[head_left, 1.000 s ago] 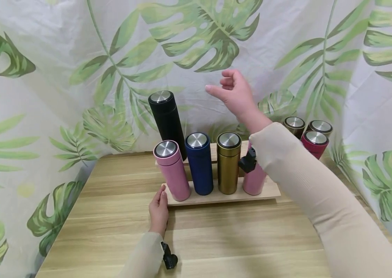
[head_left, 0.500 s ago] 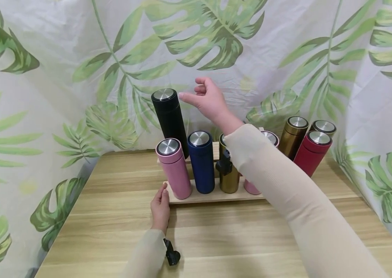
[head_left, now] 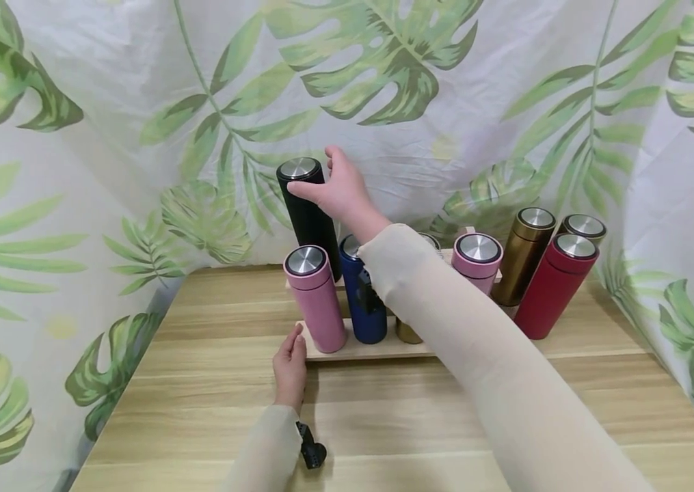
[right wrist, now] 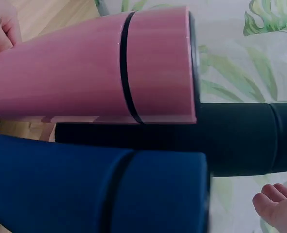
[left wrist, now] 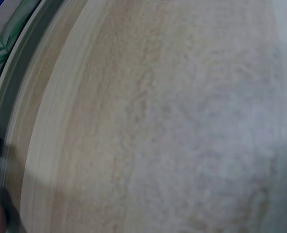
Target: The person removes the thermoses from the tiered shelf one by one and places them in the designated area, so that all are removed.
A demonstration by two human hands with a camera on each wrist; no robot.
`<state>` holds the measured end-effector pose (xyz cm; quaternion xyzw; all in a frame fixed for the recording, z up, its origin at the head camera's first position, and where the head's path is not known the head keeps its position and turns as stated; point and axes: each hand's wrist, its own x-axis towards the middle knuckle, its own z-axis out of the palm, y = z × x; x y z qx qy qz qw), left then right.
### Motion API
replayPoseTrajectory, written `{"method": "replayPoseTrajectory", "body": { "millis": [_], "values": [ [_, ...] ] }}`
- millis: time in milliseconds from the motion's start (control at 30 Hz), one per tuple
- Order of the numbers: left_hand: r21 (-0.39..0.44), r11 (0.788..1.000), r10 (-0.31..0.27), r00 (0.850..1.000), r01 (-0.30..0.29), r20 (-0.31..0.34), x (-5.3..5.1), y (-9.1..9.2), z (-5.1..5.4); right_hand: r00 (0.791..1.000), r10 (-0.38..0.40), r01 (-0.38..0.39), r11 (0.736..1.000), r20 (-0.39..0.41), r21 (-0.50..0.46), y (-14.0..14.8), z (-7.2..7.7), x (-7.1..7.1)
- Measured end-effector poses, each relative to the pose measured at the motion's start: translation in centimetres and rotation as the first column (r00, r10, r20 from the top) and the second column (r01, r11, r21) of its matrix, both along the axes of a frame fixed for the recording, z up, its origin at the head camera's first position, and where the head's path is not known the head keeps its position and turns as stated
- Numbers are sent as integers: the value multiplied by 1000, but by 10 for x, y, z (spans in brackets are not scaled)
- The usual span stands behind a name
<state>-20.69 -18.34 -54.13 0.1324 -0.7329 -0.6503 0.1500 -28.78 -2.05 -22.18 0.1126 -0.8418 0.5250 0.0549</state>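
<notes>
My left hand point(head_left: 290, 365) grips the left front end of a two-step wooden rack point(head_left: 383, 350). On its lower step stand a pink thermos point(head_left: 318, 307), a blue thermos point(head_left: 368, 321), a gold thermos point(head_left: 408, 332) largely behind my sleeve, and another pink thermos point(head_left: 477, 260). A tall black thermos point(head_left: 310, 222) stands on the upper step at the left. My right hand point(head_left: 343, 191) reaches around its top, thumb in front and fingers spread. In the right wrist view, a gap shows between those fingertips point(right wrist: 267, 201) and the black thermos point(right wrist: 231, 138).
Right of the rack, a red thermos point(head_left: 556, 290) and a gold thermos point(head_left: 522, 260) stand on the wooden table point(head_left: 211, 396), with another thermos point(head_left: 583, 225) partly hidden behind them. A leaf-print cloth point(head_left: 107, 164) hangs behind. Small black cameras sit on both wrists.
My right hand has moved left and slightly down, from above the rack's middle to the black thermos's top. My left hand keeps its place on the rack.
</notes>
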Motion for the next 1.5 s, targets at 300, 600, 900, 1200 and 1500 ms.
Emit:
{"method": "replayPoseTrajectory", "body": {
  "millis": [300,600,900,1200,1500],
  "values": [
    [-2,1000,4,1000,-4,-9,2,2,-3,1000,-11,10,1000,17,21,-5,-12,-5],
    [11,1000,12,1000,-12,-12,2,0,-1,999,-5,9,994,-34,105,-20,-15,-6],
    [14,1000,-10,1000,10,-5,2,-1,-3,994,-36,43,997,-108,64,-21,-19,-6],
    [-2,1000,5,1000,-5,-26,-1,-2,-2,993,-49,49,999,-105,0,-9,-18,-6],
    [4,1000,20,999,-20,-46,0,-2,-1,988,-112,108,993,-104,-47,14,-8,-6]
  ]
}}
